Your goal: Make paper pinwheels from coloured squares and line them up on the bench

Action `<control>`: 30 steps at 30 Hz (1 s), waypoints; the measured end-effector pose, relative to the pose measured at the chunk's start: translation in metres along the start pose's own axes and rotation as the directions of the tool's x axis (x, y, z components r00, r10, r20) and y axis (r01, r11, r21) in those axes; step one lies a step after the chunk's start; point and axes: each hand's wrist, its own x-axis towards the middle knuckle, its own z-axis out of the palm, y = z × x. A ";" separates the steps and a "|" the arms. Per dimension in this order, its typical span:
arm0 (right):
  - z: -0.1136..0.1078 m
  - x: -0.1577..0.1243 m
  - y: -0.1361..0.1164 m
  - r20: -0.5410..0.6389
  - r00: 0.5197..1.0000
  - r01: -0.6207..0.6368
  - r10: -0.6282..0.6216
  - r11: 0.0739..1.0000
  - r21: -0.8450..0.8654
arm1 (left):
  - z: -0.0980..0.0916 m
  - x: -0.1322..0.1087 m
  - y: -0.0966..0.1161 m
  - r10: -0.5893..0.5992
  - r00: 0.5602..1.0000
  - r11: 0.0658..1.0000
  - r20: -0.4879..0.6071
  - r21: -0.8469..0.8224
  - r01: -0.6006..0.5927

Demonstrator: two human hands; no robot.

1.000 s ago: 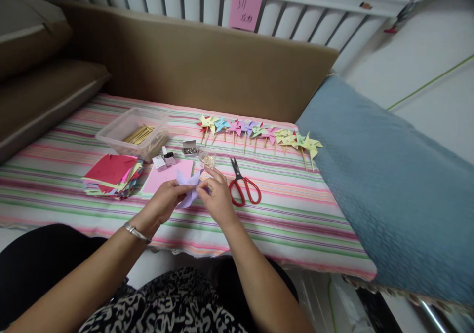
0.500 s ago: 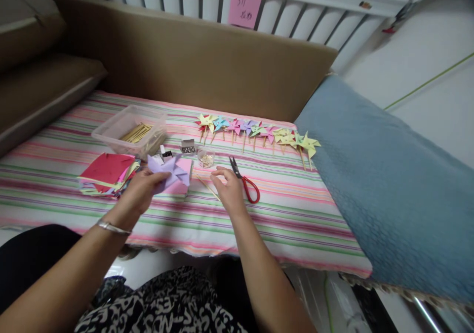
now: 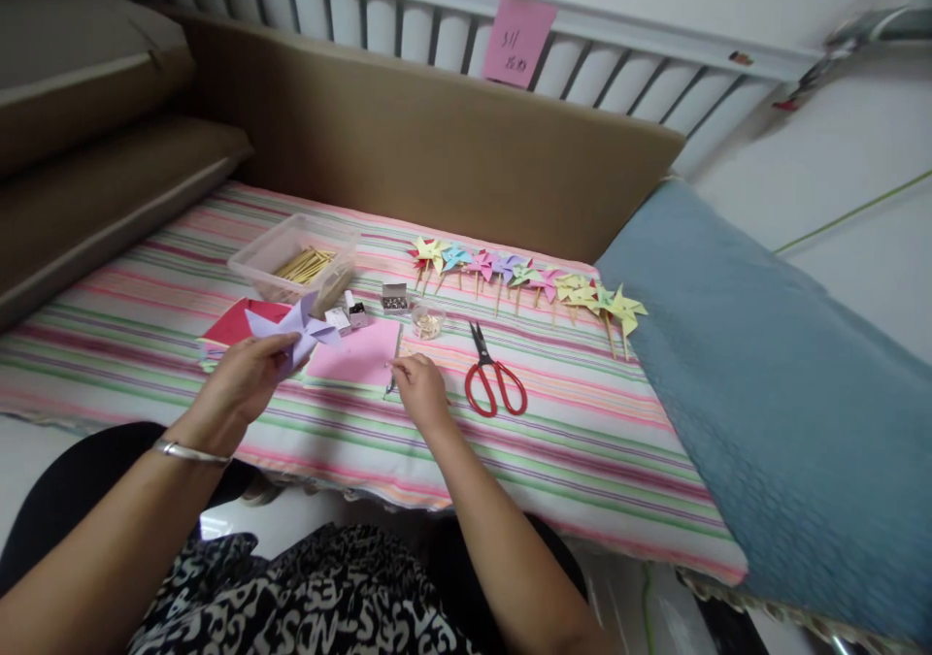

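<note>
My left hand [image 3: 244, 379] is closed on a folded lilac paper pinwheel [image 3: 295, 324], held up over the stack of coloured paper [image 3: 233, 326]. My right hand [image 3: 420, 389] rests on the striped cloth with its fingers pinched on a thin wooden stick [image 3: 394, 364], which lies along the right edge of a pink paper sheet [image 3: 354, 353]. Red-handled scissors [image 3: 491, 376] lie just right of that hand.
A clear tub of wooden sticks [image 3: 295, 262], small boxes [image 3: 349, 311], a box of pins [image 3: 394, 298] and a small cup [image 3: 427, 321] stand behind the pink sheet. A row of finished pinwheels [image 3: 524, 280] lies further back. A blue cushion [image 3: 764, 383] fills the right side.
The hands came apart: my left hand carried the lilac pinwheel to the left, and my right hand went down to the cloth and pinched a wooden stick.
</note>
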 end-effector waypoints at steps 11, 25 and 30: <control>0.020 0.018 0.002 -0.002 1.000 -0.023 0.023 0.989 -0.146 | 0.006 -0.009 -0.008 0.007 0.998 0.998 0.063 0.063 -0.011; -0.009 0.012 -0.015 -0.093 0.992 -0.075 0.087 0.989 0.129 | 0.029 -0.016 -0.024 0.026 0.994 0.999 0.106 0.036 -0.030; -0.025 0.002 -0.015 -0.041 0.986 -0.140 0.161 0.938 0.318 | 0.038 -0.013 -0.042 -0.010 0.986 0.999 0.169 0.036 0.004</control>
